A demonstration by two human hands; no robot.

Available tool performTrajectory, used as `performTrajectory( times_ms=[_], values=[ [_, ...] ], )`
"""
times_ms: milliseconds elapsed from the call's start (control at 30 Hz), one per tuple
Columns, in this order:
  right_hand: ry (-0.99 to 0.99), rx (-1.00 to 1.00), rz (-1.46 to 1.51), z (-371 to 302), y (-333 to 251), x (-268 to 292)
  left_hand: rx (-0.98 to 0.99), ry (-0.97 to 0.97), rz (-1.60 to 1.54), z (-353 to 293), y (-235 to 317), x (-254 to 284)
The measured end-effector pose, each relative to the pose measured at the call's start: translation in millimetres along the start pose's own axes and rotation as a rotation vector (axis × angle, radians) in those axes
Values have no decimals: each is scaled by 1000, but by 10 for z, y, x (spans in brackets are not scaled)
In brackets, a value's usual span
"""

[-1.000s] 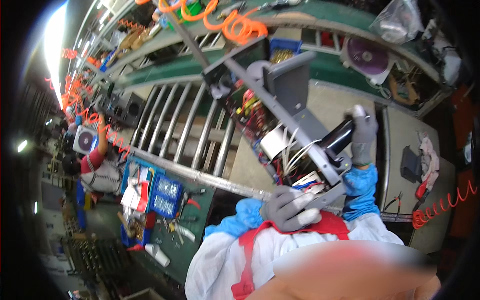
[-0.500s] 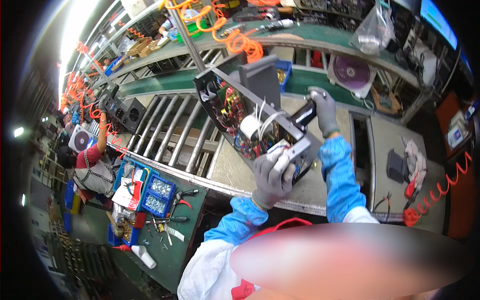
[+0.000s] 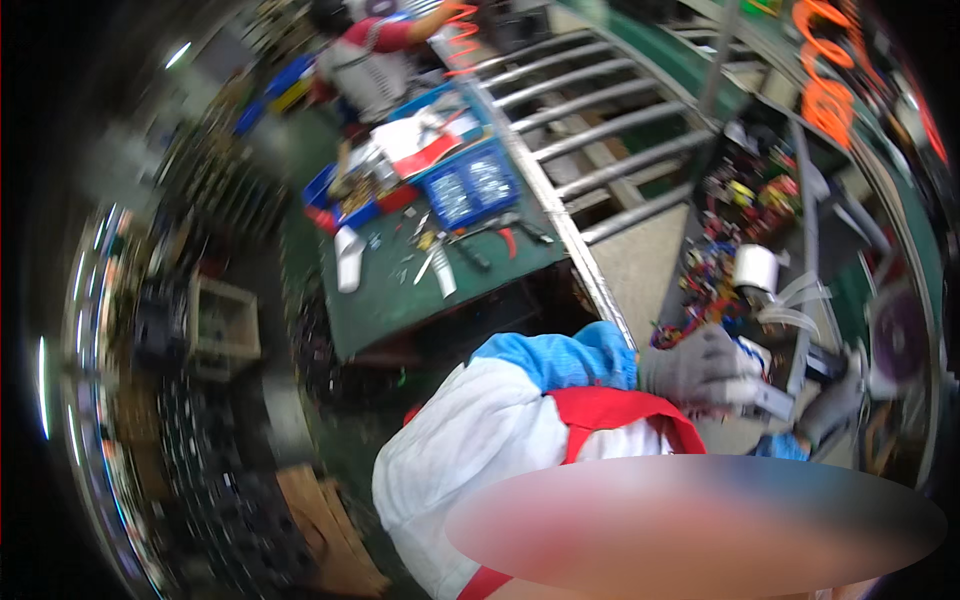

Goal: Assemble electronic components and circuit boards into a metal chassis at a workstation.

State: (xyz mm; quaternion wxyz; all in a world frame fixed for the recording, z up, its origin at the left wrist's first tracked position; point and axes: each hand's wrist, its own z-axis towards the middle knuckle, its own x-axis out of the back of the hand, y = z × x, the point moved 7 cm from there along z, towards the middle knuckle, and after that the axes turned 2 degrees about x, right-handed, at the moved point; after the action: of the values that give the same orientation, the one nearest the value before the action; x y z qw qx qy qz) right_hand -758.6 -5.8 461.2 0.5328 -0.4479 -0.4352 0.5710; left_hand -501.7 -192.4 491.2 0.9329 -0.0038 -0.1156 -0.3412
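Observation:
On the work surface at the right stands an opened dark machine housing (image 3: pixel 808 215), packed with coloured wires (image 3: pixel 705 280) and small boards. A white cylinder (image 3: pixel 755 268) and pale looped straps sit in its near part. My left hand (image 3: pixel 700 372), in a grey glove, is closed over the near end of the housing's grey metal bar (image 3: pixel 790 385). My right hand (image 3: pixel 838 402), also gloved and smeared by motion, is beside that end, closed round a dark cylindrical tool (image 3: pixel 825 362). The tool's tip is hidden.
To the left, a green bench (image 3: pixel 390 300) carries blue bins of screws (image 3: pixel 470 190), pliers and a white bottle (image 3: pixel 348 260). A roller conveyor (image 3: pixel 600 130) runs beyond it. Another person (image 3: pixel 370 70) works at the far side. Orange coiled hoses (image 3: pixel 825 95) hang at upper right.
My view has swung left, so the machine and both hands now appear farther right. The left hand keeps its hold on the bar. The right hand appears lower, nearer the left.

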Motion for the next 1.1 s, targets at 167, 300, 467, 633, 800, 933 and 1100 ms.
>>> performTrajectory(
  times_ms=[167, 300, 467, 633, 800, 933, 1100],
  values=[
    [-395, -31, -40, -23, -52, -76, 9, 84, 57, -71, 43, 84],
    [-601, 1, -8, 37, -95, -70, 53, 55, 55, -46, 151, 65],
    [-577, 16, 143, 142, 147, 13, 99, -16, 84, -31, 168, 15],
    [-486, 52, 77, 152, -51, -116, 303, 31, 157, 94, 287, 37],
    [-427, 32, 27, 20, -181, 25, 419, -45, 218, 306, 337, 3],
    [-470, 74, 57, 23, -174, 38, 466, -347, 96, 737, 217, -148],
    [-437, 86, 36, -25, -262, 93, 437, -783, -74, 1036, 97, -535]
  ],
)
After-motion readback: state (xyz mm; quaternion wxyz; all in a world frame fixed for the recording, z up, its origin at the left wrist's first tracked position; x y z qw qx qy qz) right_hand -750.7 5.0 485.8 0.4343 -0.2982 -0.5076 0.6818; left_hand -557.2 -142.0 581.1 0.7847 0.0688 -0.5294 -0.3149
